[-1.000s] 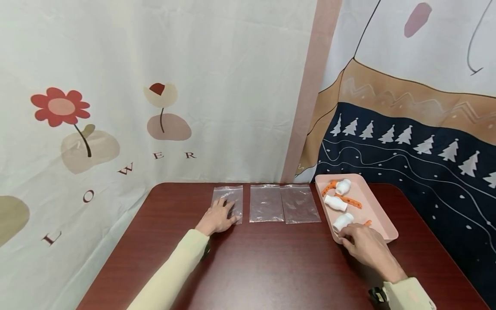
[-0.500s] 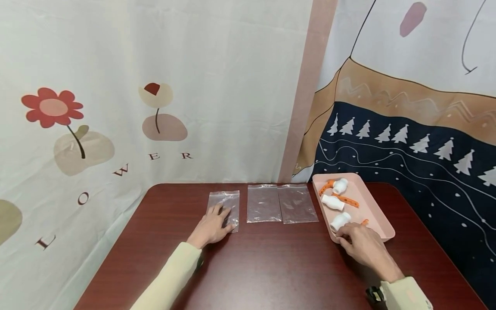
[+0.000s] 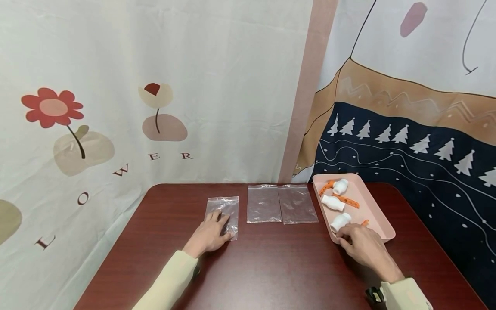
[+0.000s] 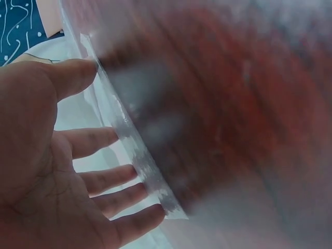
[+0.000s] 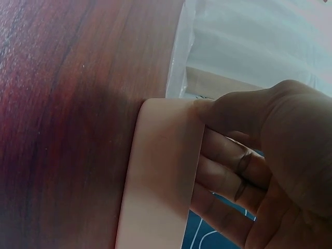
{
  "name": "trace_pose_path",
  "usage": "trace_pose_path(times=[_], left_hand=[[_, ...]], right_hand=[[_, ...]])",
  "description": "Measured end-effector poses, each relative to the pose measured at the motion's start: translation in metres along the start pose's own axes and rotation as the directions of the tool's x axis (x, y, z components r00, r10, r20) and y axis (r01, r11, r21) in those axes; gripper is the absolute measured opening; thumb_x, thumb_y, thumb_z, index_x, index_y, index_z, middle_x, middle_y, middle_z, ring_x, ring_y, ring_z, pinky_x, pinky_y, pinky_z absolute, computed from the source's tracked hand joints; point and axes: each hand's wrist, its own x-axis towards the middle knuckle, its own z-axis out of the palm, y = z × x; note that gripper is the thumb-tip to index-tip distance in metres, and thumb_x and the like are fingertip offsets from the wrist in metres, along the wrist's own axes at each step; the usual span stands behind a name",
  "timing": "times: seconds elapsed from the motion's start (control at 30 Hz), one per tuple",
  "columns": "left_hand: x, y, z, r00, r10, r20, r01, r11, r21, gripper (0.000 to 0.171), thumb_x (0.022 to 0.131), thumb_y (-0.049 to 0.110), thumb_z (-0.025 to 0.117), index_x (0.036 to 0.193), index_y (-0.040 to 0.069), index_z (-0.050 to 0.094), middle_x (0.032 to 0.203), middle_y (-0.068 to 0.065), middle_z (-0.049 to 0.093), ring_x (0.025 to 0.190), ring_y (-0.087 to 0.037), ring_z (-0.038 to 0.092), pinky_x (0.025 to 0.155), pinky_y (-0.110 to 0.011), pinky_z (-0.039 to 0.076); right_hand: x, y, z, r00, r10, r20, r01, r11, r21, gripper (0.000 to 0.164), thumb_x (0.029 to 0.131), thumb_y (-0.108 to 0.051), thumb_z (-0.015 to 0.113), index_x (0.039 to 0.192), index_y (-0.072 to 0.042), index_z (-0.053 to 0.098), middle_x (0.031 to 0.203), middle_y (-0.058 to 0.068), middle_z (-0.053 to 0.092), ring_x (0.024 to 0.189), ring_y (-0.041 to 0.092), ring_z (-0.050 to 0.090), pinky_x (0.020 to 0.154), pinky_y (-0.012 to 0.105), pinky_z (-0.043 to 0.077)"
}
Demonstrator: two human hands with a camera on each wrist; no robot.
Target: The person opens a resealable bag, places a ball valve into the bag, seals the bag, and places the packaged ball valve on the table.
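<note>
My left hand (image 3: 208,234) lies with spread, straight fingers on a transparent zip bag (image 3: 229,204), left of the table's middle. In the left wrist view the fingertips and thumb meet the near edge of this bag (image 4: 136,142). At the right, my right hand (image 3: 366,246) pinches the near left corner of a pink tray (image 3: 381,221). The right wrist view shows the thumb at the rim of the tray (image 5: 161,166) and the fingers inside its wall. Just beyond that hand a white, bulging tube-like piece (image 3: 341,222) lies in the tray.
Two more transparent bags (image 3: 264,204) lie side by side between my left hand's bag and the tray. Two other white pieces (image 3: 333,203) and orange strips with holes (image 3: 347,200) lie in the tray. Printed curtains (image 3: 232,107) hang behind the dark red table (image 3: 263,267).
My left hand has slid its bag toward me and slightly left, away from the back edge. The right hand stays at the tray's corner.
</note>
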Motion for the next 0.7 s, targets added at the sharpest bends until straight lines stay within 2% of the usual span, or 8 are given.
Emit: trace_pose_path(times=[0.3, 0.43, 0.6, 0.7], left_hand=[[-0.011, 0.004, 0.002, 1.000, 0.022, -0.007, -0.022, 1.000, 0.007, 0.066, 0.095, 0.042, 0.070, 0.149, 0.007, 0.052, 0.155, -0.025, 0.041, 0.145, -0.045, 0.038, 0.110, -0.061, 0.045], [-0.012, 0.005, 0.002, 0.999, 0.038, -0.006, -0.038, 0.999, -0.007, 0.067, 0.094, 0.043, 0.072, 0.148, 0.007, 0.054, 0.155, -0.025, 0.042, 0.144, -0.046, 0.039, 0.109, -0.062, 0.045], [-0.011, 0.003, -0.001, 1.000, 0.027, -0.009, -0.027, 0.999, -0.021, 0.068, 0.091, 0.043, 0.075, 0.146, 0.008, 0.056, 0.154, -0.024, 0.044, 0.145, -0.044, 0.040, 0.108, -0.062, 0.046], [-0.009, 0.001, -0.004, 0.999, 0.030, -0.028, -0.031, 0.999, -0.038, 0.063, 0.090, 0.040, 0.077, 0.142, 0.009, 0.060, 0.149, -0.024, 0.049, 0.139, -0.042, 0.044, 0.105, -0.061, 0.048]], right_hand=[[-0.001, 0.000, 0.000, 1.000, 0.005, 0.004, -0.005, 1.000, 0.006, 0.010, 0.082, -0.014, 0.083, 0.084, -0.022, 0.077, 0.073, -0.012, 0.062, 0.068, 0.003, 0.051, 0.060, 0.028, 0.043], [-0.002, 0.001, 0.000, 1.000, 0.012, 0.006, -0.012, 1.000, 0.000, 0.011, 0.082, -0.014, 0.083, 0.084, -0.023, 0.077, 0.073, -0.012, 0.061, 0.068, 0.002, 0.050, 0.059, 0.027, 0.042], [-0.002, 0.001, 0.001, 1.000, 0.011, 0.012, -0.012, 1.000, 0.010, 0.011, 0.083, -0.014, 0.082, 0.084, -0.023, 0.076, 0.073, -0.013, 0.061, 0.068, 0.003, 0.050, 0.059, 0.027, 0.042], [-0.001, 0.001, 0.001, 1.000, 0.016, 0.016, -0.016, 1.000, 0.013, 0.011, 0.083, -0.014, 0.082, 0.084, -0.023, 0.076, 0.073, -0.013, 0.060, 0.068, 0.003, 0.050, 0.059, 0.027, 0.042]])
